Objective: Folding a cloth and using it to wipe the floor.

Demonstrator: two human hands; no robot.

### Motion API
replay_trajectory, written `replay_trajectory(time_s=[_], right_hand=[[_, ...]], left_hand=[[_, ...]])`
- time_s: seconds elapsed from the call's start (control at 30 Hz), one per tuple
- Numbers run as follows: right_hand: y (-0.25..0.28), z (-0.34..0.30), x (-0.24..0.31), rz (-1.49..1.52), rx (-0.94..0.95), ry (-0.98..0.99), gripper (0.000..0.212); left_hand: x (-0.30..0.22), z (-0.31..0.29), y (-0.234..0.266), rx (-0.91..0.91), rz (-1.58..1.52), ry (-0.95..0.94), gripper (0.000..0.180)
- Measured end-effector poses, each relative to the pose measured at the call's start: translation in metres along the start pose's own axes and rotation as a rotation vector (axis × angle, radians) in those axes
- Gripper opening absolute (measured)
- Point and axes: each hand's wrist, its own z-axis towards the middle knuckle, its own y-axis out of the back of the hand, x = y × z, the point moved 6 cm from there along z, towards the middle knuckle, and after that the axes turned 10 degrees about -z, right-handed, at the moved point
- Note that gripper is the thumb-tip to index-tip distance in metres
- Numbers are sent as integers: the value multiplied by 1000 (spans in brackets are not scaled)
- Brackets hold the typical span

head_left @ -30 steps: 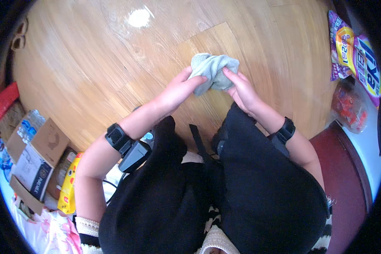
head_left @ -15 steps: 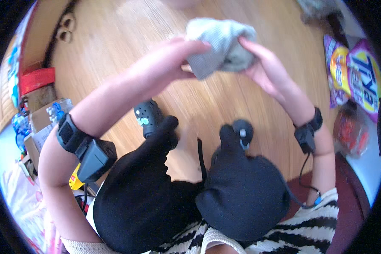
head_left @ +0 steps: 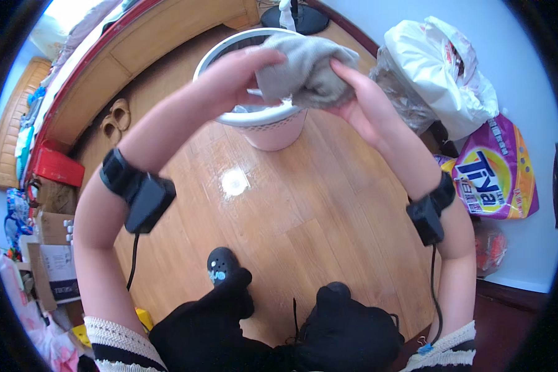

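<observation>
A bundled grey-green cloth (head_left: 313,69) with a fine ribbed texture is held up between my two hands, away from my body. My left hand (head_left: 247,73) grips its left side, thumb on top, the other fingers partly hidden beneath. On the right edge my right hand (head_left: 361,102) pinches it, thumb in front and fingers underneath. Below and behind the cloth stands a white-rimmed, pale pink basket (head_left: 270,133) with a band of small holes. From above, the cloth and my left hand cover part of its opening, so its contents are mostly hidden.
White and clear plastic bags (head_left: 437,74) and a purple detergent bag (head_left: 493,170) line the right wall. Brown slippers (head_left: 116,121) lie by the wooden bed base at left, near a red box (head_left: 56,164) and a cardboard box (head_left: 56,270). A round black base (head_left: 310,22) stands behind the basket.
My view has lifted, bringing the basket, bed base and white bag into sight. Both hands still hold the cloth, which now appears over the basket's right side and looks more bunched.
</observation>
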Motion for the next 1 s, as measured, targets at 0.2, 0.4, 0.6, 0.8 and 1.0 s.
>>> replay_trajectory(time_s=[0.2, 0.4, 0.6, 0.8, 1.0], right_hand=[[-12, 99, 31, -825, 8, 196, 42], [-40, 139, 61, -1491, 70, 440, 41], [-38, 125, 50, -1239, -69, 186, 41], [8, 168, 37, -655, -306, -46, 41], [-44, 148, 11, -503, -96, 286, 34]], left_hand=[[-29, 42, 108, 1, 306, -185, 56], [-24, 62, 157, -43, 226, -250, 31], [-3, 76, 148, -47, 16, -323, 30], [3, 88, 73, 195, -580, -290, 37], [0, 81, 97, 17, -523, -349, 34]])
